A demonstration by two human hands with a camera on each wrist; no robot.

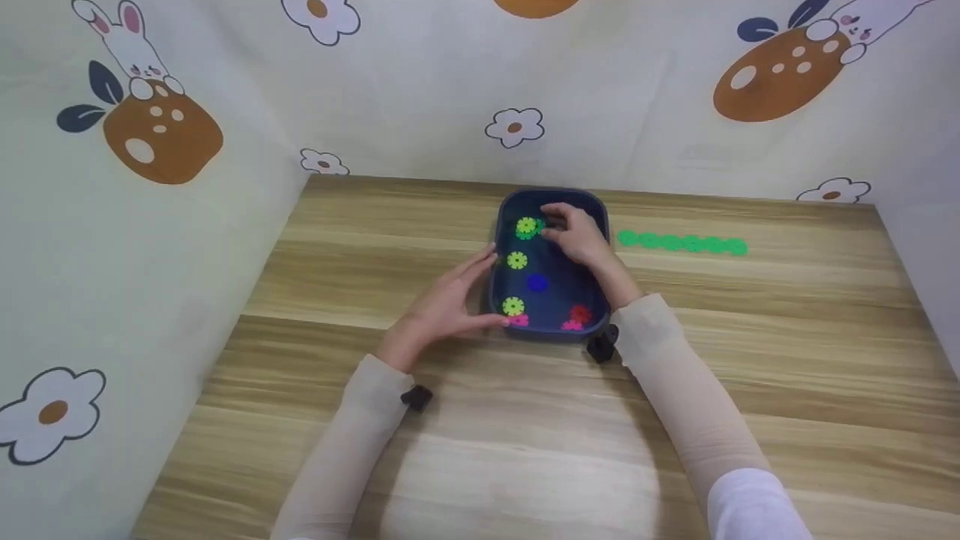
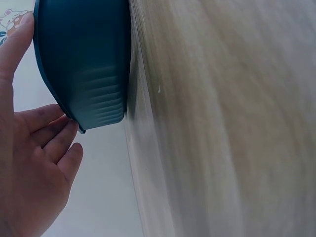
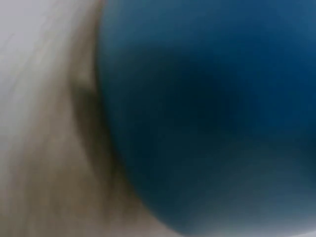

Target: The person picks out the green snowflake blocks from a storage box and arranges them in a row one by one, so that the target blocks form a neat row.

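A dark blue plastic tray point(image 1: 551, 337) stands on the wooden table, holding several notched snowflake discs. My left hand point(image 1: 442, 304) rests against its left side, fingers and thumb spread apart and touching the rim. In the left wrist view, the fingertips of that left hand point(image 2: 42, 163) meet the rim of the tray point(image 2: 84, 59). Inside the tray's far half, my right hand point(image 1: 581, 236) reaches with thumb and fingers apart, beside a yellow disc point(image 1: 526, 224) overlapping green discs point(image 1: 525, 235). The right wrist view is blurred, showing only the tray point(image 3: 207, 118) and table.
To the right of the tray lies a row of joined green discs point(image 1: 682, 242). Elsewhere in the tray are more yellow discs point(image 1: 517, 260), a blue disc point(image 1: 536, 283), a red disc point(image 1: 580, 313) and pink discs point(image 1: 519, 320). Patterned cloth point(image 1: 420, 97) hangs behind the table.
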